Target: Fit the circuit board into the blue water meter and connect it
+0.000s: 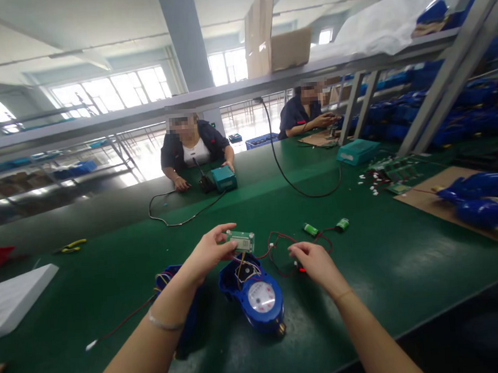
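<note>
Blue meter (pixel 257 299) sits open on the green worktop (pixel 386 262), nearest us. Just above it, left hand (pixel 208 252) pinches a small circuit board (pixel 241 241); right hand (pixel 316 261) curls loosely onto red wires (pixel 279 247). Beyond, two green batteries (pixel 310 229).
</note>
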`<action>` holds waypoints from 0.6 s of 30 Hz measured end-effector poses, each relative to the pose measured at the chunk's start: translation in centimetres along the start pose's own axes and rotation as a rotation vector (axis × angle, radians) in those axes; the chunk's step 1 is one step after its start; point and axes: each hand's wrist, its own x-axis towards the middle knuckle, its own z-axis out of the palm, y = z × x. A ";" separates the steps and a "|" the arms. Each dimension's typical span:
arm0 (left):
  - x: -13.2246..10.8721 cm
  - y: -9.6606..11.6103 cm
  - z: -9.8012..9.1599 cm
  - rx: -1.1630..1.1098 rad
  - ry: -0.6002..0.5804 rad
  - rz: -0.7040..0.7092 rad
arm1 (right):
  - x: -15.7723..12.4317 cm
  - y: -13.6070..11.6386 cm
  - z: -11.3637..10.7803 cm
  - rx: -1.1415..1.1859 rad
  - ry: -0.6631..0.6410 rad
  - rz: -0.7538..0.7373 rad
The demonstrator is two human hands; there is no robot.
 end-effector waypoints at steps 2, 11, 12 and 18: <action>-0.7 -0.6 -0.2 -0.024 0.006 -0.015 | 0.0 0.4 0.3 0.083 -0.079 0.091; -0.5 -2.5 0.1 0.042 -0.106 -0.031 | 0.2 -2.6 4.9 0.551 -0.240 0.203; -0.3 -2.3 0.1 0.059 -0.139 -0.029 | 0.4 -2.8 5.2 0.580 -0.206 0.180; 3.0 0.0 -0.3 0.176 -0.032 0.065 | -0.5 -3.7 4.9 0.638 -0.165 0.011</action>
